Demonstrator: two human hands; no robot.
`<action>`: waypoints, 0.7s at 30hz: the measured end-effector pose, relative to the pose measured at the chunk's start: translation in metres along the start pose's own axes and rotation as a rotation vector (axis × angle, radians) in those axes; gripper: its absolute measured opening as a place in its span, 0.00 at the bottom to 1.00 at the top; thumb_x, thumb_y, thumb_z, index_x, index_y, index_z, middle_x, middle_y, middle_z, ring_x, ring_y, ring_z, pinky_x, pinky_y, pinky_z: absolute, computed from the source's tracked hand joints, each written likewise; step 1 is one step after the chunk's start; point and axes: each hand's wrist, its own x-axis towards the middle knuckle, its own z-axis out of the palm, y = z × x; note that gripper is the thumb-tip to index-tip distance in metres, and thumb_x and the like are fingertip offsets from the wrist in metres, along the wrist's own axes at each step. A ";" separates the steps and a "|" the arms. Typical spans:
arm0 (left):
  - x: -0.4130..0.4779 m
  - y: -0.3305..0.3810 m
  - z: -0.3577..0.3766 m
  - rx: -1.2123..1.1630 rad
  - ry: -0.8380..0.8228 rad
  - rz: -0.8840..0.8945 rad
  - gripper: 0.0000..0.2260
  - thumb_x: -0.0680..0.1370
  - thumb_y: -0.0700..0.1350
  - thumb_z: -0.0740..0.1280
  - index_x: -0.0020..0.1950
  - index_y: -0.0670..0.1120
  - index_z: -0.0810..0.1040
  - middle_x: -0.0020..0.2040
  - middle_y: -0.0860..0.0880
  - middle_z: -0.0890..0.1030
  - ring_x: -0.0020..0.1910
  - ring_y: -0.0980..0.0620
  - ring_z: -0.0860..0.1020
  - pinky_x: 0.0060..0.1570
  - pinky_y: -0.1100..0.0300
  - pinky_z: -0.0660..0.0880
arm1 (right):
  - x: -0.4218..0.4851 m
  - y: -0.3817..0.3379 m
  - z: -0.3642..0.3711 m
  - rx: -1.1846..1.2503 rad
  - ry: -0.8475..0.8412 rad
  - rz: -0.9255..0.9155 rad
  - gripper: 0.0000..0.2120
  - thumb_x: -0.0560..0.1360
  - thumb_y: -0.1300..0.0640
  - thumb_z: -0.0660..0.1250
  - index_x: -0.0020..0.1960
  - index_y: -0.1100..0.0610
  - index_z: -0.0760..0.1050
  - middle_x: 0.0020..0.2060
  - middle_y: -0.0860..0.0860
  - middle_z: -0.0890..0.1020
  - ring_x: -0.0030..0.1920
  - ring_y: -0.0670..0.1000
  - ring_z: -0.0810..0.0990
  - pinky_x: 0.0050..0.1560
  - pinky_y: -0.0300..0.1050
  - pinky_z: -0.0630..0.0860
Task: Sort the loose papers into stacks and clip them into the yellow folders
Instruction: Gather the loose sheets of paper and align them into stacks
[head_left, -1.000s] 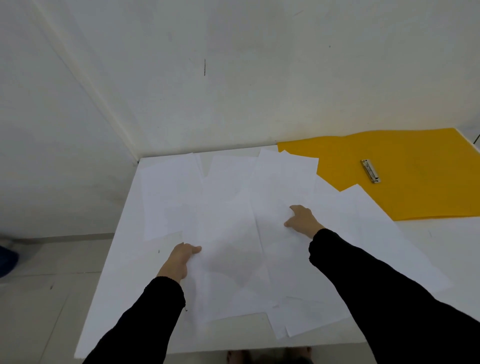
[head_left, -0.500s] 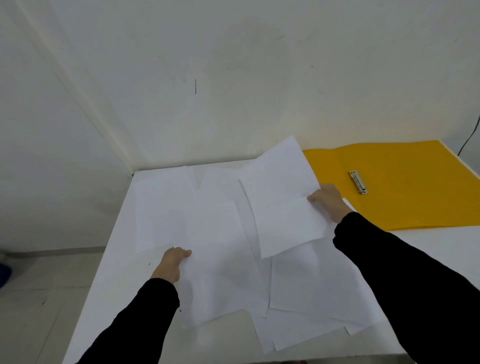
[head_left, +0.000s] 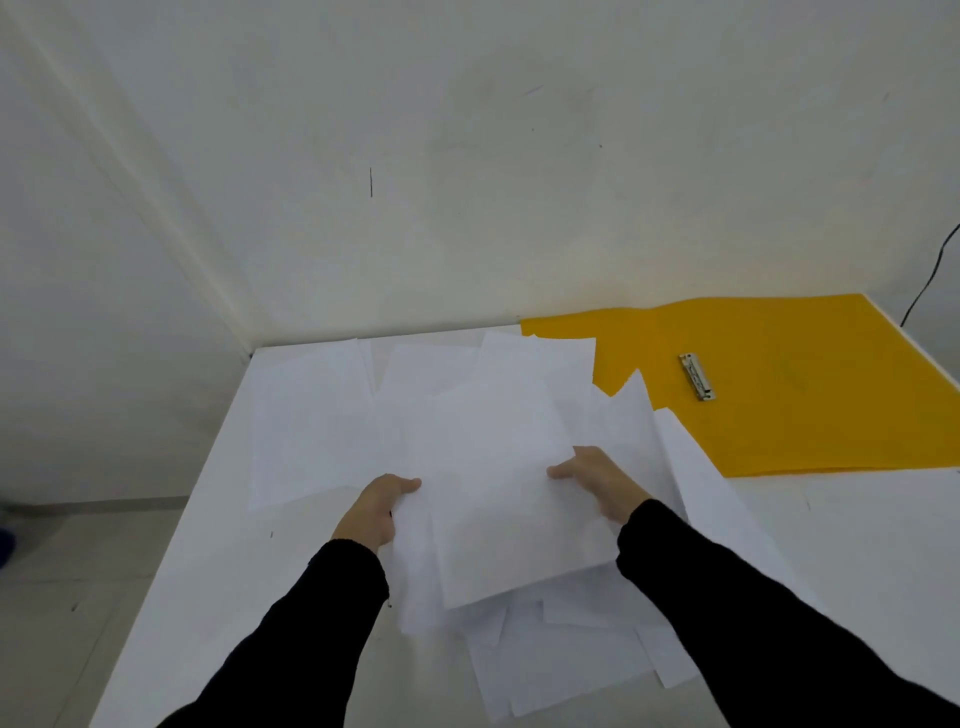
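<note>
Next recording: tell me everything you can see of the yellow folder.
The yellow folder lies opened flat on the white table, at its far right, with its back edge close to the wall. It looks like thin, matte card or plastic. A silver metal clip sits slanted on its inner face, left of centre. Corners of the loose papers overlap its left edge. Its right end is cut off by the frame.

We see soft, even, fairly bright light. Faint shadows lie under the white loose paper sheets (head_left: 493, 467), which nearly wash out against the white flat surface (head_left: 208, 571). Wide-angle distortion bends the edges.
</note>
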 end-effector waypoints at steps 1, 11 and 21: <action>0.000 -0.002 0.002 0.007 0.004 -0.001 0.15 0.77 0.37 0.67 0.62 0.35 0.76 0.56 0.39 0.80 0.55 0.40 0.78 0.64 0.47 0.73 | 0.000 0.003 0.006 -0.008 -0.012 0.003 0.14 0.71 0.68 0.70 0.56 0.68 0.79 0.54 0.66 0.82 0.50 0.64 0.82 0.56 0.57 0.78; 0.002 -0.025 0.015 -0.085 0.063 0.066 0.46 0.70 0.41 0.77 0.78 0.41 0.51 0.66 0.41 0.73 0.59 0.42 0.76 0.53 0.50 0.75 | 0.013 0.025 0.033 -0.218 -0.093 -0.037 0.15 0.76 0.58 0.67 0.62 0.60 0.78 0.57 0.56 0.82 0.58 0.58 0.81 0.62 0.50 0.76; 0.002 -0.021 0.015 -0.039 0.133 0.102 0.47 0.71 0.32 0.73 0.79 0.42 0.44 0.72 0.37 0.66 0.64 0.36 0.73 0.59 0.41 0.73 | 0.013 0.027 -0.006 -0.040 0.006 -0.049 0.12 0.78 0.52 0.66 0.44 0.61 0.77 0.36 0.58 0.81 0.31 0.54 0.79 0.34 0.43 0.76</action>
